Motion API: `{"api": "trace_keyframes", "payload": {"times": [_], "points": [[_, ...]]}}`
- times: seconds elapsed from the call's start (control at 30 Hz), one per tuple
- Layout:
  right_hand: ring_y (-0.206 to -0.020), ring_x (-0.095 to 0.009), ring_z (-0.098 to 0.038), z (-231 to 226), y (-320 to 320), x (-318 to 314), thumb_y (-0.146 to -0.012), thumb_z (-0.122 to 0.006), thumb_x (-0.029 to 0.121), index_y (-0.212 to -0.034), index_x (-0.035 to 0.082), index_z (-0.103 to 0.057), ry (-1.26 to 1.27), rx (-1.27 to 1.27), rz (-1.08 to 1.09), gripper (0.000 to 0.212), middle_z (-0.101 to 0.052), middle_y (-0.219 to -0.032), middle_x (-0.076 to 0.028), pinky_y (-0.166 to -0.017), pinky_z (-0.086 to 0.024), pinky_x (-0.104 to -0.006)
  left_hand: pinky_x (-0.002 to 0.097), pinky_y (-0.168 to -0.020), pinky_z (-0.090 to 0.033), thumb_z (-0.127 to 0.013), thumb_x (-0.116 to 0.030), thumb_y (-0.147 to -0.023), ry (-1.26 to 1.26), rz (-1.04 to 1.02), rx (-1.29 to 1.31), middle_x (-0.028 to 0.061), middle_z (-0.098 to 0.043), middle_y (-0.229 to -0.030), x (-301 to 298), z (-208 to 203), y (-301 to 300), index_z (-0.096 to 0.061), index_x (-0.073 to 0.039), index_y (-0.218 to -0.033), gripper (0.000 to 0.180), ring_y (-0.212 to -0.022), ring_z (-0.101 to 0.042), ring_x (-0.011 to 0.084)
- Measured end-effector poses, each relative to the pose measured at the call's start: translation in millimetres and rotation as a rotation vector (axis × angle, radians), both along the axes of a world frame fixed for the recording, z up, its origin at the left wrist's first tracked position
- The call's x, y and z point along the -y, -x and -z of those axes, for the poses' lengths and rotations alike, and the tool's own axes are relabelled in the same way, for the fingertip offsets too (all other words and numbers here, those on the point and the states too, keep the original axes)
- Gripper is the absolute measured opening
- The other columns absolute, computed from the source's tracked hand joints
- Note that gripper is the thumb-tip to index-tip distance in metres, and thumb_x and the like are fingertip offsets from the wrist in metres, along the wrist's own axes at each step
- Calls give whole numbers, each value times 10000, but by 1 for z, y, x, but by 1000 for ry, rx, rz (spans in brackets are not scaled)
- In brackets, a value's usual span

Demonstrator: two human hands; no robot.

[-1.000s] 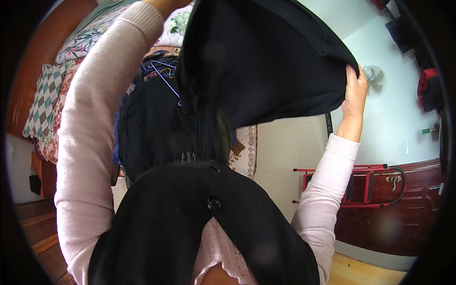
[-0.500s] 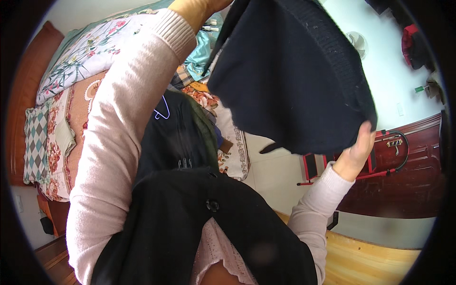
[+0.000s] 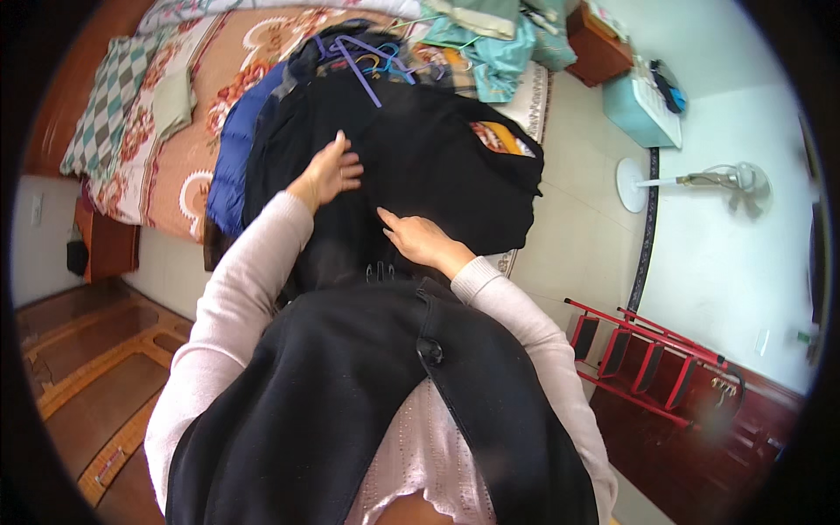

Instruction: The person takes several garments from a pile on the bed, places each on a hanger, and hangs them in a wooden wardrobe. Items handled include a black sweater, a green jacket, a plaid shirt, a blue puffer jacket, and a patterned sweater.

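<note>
A black garment (image 3: 437, 157) lies spread over a pile of clothes on the bed, its right side reaching the bed's edge. My left hand (image 3: 331, 173) is over its left part, fingers spread and holding nothing. Lower and to the right, my right hand (image 3: 422, 239) rests on or just above the cloth, index finger stretched out, nothing in its grasp. Purple hangers (image 3: 354, 66) lie at the garment's far edge. From under its left side shows a blue puffer jacket (image 3: 232, 149).
The bed carries a floral bedspread (image 3: 166, 188), a checked pillow (image 3: 114, 114) and turquoise cloth (image 3: 503, 57). On the right stand a white fan (image 3: 744, 179) and a red step ladder (image 3: 647, 359). A teal cabinet (image 3: 643, 105) stands by the wall.
The black garment, held up in both hands before, now lies on the clothes pile. Both hands have let go and come down over it. The view has shifted, showing more floor.
</note>
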State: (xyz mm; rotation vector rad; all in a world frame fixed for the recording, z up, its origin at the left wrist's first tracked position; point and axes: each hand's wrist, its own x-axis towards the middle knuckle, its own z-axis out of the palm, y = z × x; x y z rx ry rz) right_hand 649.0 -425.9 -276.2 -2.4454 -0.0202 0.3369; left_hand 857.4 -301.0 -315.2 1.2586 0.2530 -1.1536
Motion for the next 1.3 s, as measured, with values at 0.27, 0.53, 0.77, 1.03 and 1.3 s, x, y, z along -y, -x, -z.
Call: {"api": "trace_keyframes", "payload": {"times": [0.27, 0.53, 0.77, 1.03, 1.3], "points": [[-730, -377, -634, 9, -19, -23, -966, -481, 227, -1303, 55, -485, -61, -24, -172, 378, -657, -776, -189, -674, -499, -477, 400, -923, -471, -623, -358, -925, -79, 60, 101, 162, -516, -1255, -51, 9, 70, -424, -26, -1317, 551, -1153, -520, 260], [-677, -336, -642, 4, -24, -22, -944, -518, 344, -1307, 157, -502, -64, -225, -317, 409, -653, -753, -166, -633, -509, -441, 266, -573, -447, -694, -178, -869, -182, 126, -13, 85, -577, -1061, -33, 39, 68, -397, -16, -1394, 625, -637, -471, 116], [-702, -249, -624, 32, -70, -4, -809, -723, 200, -1155, 80, -606, -123, 74, 234, 384, -636, -813, -115, -672, -514, -353, 259, -603, -446, -614, -87, -878, -85, 50, -81, 15, -618, -1020, -43, 46, 67, -348, -73, -1438, 621, -840, -573, 105], [-854, -346, -632, 71, -130, -2, -868, -642, 235, -1008, 49, -556, 166, -13, 243, 248, -637, -937, -154, -724, -513, -451, 247, -649, -477, -593, -56, -863, -1, 116, -5, -2, -624, -1083, -47, 27, 67, -442, -54, -1366, 525, -855, -583, 103], [-806, -390, -600, 79, -206, 38, -886, -601, 204, -852, 48, -516, 170, 385, 524, 181, -612, -854, -172, -690, -486, -480, 272, -768, -490, -604, -57, -874, 72, 218, -18, 73, -569, -1280, -54, 42, 62, -382, 31, -1411, 588, -1041, -572, 159]]}}
